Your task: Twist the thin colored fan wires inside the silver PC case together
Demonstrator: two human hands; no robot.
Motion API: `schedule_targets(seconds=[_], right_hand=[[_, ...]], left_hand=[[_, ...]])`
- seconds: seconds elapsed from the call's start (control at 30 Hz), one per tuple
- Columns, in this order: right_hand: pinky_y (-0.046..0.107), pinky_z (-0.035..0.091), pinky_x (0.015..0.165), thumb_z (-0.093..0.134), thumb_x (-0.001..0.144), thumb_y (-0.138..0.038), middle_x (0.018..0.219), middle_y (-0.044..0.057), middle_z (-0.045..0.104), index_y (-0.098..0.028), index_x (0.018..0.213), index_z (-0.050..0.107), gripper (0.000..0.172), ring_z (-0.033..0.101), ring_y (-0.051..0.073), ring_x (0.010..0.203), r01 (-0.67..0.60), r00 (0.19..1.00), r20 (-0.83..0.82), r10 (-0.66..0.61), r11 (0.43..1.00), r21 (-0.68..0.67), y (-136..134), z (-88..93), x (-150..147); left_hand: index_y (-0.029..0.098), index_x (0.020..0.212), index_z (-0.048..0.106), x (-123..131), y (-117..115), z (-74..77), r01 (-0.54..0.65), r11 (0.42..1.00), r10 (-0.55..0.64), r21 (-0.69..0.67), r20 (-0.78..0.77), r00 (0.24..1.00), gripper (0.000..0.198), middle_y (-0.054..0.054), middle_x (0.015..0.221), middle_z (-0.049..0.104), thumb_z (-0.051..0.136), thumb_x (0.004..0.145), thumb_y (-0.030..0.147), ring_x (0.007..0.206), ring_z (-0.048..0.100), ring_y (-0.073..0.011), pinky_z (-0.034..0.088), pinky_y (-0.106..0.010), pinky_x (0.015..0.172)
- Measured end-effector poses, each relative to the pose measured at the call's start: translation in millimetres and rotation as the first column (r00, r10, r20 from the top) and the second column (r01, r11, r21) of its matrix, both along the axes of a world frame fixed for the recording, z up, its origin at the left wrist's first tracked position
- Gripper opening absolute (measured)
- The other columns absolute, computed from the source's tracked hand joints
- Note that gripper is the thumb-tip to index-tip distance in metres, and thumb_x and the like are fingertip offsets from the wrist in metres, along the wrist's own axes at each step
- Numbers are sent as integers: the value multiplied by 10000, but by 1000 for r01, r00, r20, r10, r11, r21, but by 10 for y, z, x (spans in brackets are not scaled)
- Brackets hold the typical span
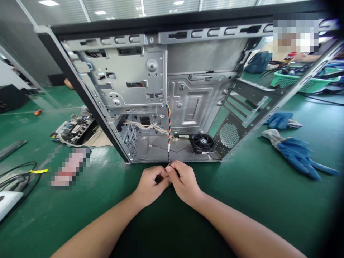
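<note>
An open metal computer case (152, 86) stands on the green table in front of me. A twisted multicoloured cable (169, 125) hangs out of its drive cage and runs down to my hands at the front edge. My left hand (152, 184) pinches the cable's lower end, fingers closed. Against it, my right hand (185, 181) is also closed on that end, thumb on top; the very tip is hidden between my fingers. Inside the case lie a black cooling fan (203, 142), a memory stick (184, 136) and a bundle of white wires (150, 126).
On the left are a circuit board (76, 127), black cables (20, 179) and a white box (9, 202). To the right lie blue-and-grey work gloves (295, 152). Behind them a green basket (303, 82) holds cables, and another person sits near it.
</note>
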State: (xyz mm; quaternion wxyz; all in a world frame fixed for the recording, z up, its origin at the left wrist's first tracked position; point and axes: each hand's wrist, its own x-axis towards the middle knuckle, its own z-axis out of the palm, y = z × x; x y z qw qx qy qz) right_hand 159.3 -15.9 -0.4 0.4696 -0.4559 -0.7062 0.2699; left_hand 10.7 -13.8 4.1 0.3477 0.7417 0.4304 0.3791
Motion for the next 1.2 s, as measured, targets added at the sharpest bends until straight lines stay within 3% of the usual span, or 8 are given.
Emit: schedule_targets(seconds=[0.63, 1.2], right_hand=[[250, 349, 546, 415, 936, -226, 611, -17, 474, -210, 668, 420, 269, 452, 125, 568, 27, 999, 23, -27, 1000, -1, -5, -25, -7], [244, 370, 560, 449, 925, -223, 627, -10, 520, -201, 683, 475, 245, 486, 122, 577, 16, 1000, -8, -16, 1000, -13, -17, 8, -14]], left_hand=[[159, 647, 511, -16, -1, 26, 43, 999, -45, -30, -63, 997, 243, 16, 624, 542, 524, 882, 221, 589, 493, -107, 377, -219, 592], [155, 608, 521, 18, -5, 30, -24, 999, 26, -43, 33, 999, 203, 22, 581, 580, 615, 781, 206, 538, 501, -91, 402, -203, 557]])
